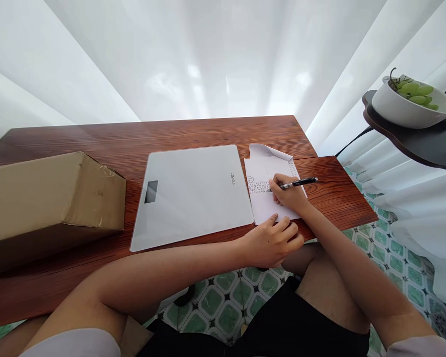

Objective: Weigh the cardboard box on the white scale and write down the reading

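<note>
Gripping a pen [299, 183], my right hand [289, 196] writes on paper [262, 171]; my left hand [271, 243], loosely curled, pins its six-o'clock edge, scale [191, 196] at nine.

Pen [299, 183] on paper [268, 191], at the desk's right end.

The pen is black with a silvery grip, lying nearly level, its tip pointing left onto the sheet and its rear end reaching right past the paper's edge. The paper is white, flat on the wood just right of the scale, its near edge at the desk's front. Its far corner curls up. Rows of small dark handwriting fill a band across its middle; the near part is blank.
</note>
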`<state>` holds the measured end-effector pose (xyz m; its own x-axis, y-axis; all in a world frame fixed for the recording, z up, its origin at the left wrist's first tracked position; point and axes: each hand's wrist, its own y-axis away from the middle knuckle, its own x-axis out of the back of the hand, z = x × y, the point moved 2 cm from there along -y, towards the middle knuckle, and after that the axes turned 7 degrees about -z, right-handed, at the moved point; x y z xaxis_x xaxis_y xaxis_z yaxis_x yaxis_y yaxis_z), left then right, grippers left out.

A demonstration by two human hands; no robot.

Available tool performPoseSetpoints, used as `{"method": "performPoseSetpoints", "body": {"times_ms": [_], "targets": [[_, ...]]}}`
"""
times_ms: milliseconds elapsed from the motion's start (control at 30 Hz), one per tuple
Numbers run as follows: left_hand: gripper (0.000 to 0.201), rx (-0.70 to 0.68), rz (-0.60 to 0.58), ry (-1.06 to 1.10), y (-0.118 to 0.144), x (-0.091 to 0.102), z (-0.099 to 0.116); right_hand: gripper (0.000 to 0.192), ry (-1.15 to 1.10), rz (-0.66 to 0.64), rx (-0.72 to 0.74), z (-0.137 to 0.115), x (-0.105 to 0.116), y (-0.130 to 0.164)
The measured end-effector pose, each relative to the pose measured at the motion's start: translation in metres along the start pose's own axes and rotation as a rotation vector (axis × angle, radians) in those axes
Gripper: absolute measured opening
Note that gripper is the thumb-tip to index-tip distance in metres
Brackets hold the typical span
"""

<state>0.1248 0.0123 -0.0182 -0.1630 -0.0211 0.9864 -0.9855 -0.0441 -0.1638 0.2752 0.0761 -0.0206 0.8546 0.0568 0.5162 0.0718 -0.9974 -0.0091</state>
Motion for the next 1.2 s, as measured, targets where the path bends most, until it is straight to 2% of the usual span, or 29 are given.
{"method": "performPoseSetpoints", "body": {"times_ms": [1000, 1200], "targets": [[0.024, 0.01, -0.023, 0.019, -0.0004, 0.0014, 0.0001, 0.035, -0.033, -0.007, -0.04, 0.0026, -0.0011, 0.0], [0.022, 0.013, 0.004, 0.024, -0.0002, 0.001, 0.0001, 0.034, -0.052, 0.003, -0.054, 0.0028, -0.0015, -0.0001]]}}
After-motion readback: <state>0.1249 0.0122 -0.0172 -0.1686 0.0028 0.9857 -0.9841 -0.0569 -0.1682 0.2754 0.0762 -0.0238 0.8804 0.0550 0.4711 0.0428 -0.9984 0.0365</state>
